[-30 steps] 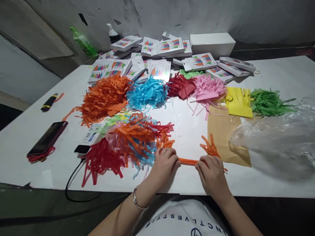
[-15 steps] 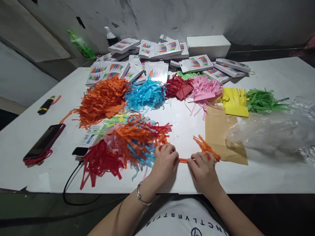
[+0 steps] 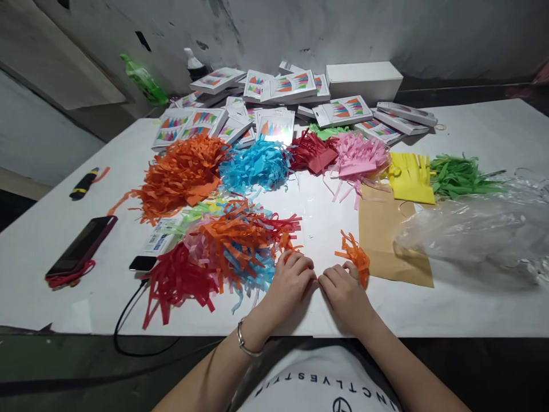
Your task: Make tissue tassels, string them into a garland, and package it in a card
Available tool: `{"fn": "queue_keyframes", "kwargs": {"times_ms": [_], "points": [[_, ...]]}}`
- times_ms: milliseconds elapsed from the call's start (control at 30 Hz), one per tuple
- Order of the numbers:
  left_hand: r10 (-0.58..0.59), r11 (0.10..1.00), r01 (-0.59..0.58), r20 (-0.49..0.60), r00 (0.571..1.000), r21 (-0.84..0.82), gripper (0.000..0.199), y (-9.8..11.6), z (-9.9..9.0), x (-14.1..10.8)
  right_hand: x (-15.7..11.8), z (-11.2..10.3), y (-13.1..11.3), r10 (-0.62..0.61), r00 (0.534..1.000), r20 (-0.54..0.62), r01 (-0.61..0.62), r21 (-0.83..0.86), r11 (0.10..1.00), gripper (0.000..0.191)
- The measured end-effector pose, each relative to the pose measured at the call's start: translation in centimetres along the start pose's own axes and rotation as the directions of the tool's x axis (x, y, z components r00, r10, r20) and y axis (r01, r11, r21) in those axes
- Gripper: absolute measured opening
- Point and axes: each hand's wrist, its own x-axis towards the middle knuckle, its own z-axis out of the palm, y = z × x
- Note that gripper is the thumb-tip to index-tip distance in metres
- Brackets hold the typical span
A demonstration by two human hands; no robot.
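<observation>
- Hands: the left hand [image 3: 294,280] and the right hand [image 3: 343,289] lay close together, low over the near edge of the white counter [image 3: 472,320]; a metal bracelet [image 3: 244,339] encircled the left wrist.
- Work: the orange paper tassel [image 3: 358,258] lay at the counter, its middle largely hidden under the hands; a speck of orange showed between the two sets of fingertips, and its loose strips fanned out beyond the right hand.
- Fingers: on both hands they were bent, held together and clamped on the tassel's narrow middle; the exact grip beneath the knuckles could not be told.
- Left of the hands: a mixed heap of paper tassels [image 3: 240,232], with a red tassel [image 3: 178,283] at its near side.
- Right of the hands: a sheet of brown paper [image 3: 392,260], partly overlain by a crumpled clear plastic bag [image 3: 463,229].
- Middle row, left to right: orange fringe [image 3: 184,171], blue fringe [image 3: 257,165], dark red fringe [image 3: 315,151], pink fringe [image 3: 360,154], yellow fringed paper [image 3: 414,186] and green fringe [image 3: 463,176].
- Far side: piled printed boxes [image 3: 291,86] beside a plain white box [image 3: 364,86].
- Far left: a dark smartphone [image 3: 81,246].
</observation>
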Motion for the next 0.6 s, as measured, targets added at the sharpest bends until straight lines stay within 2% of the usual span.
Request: {"fn": "queue_keyframes", "kwargs": {"times_ms": [133,233,333,467,600], "points": [[-0.097,0.994,0.098,0.029,0.995,-0.04,0.01,0.2,-0.2,0.1,-1.2,-0.8,1.3,0.029,1.0,-0.01,-0.029,0.069,0.997,0.021],[-0.128,0.99,0.129,0.024,0.992,-0.06,0.01,0.3,-0.5,0.0,-2.6,-1.9,2.3,0.108,0.991,-0.074,-0.096,0.157,0.983,0.021],[-0.127,0.991,0.128,0.029,0.991,-0.04,0.01,0.5,-0.8,-0.1,-3.3,-2.5,2.5,0.154,0.981,-0.119,-0.132,0.174,0.976,0.018],[-0.113,0.993,0.112,0.048,0.992,0.026,0.015,1.1,-0.8,0.3,-3.1,-2.0,1.6,0.248,0.96,-0.128,-0.23,0.14,0.963,0.015],[-0.187,0.974,0.177,0.053,0.981,0.143,0.011,1.9,-0.4,1.1,-2.1,-1.4,0.7,0.375,0.913,-0.16,-0.374,0.034,0.927,0.014]]}}
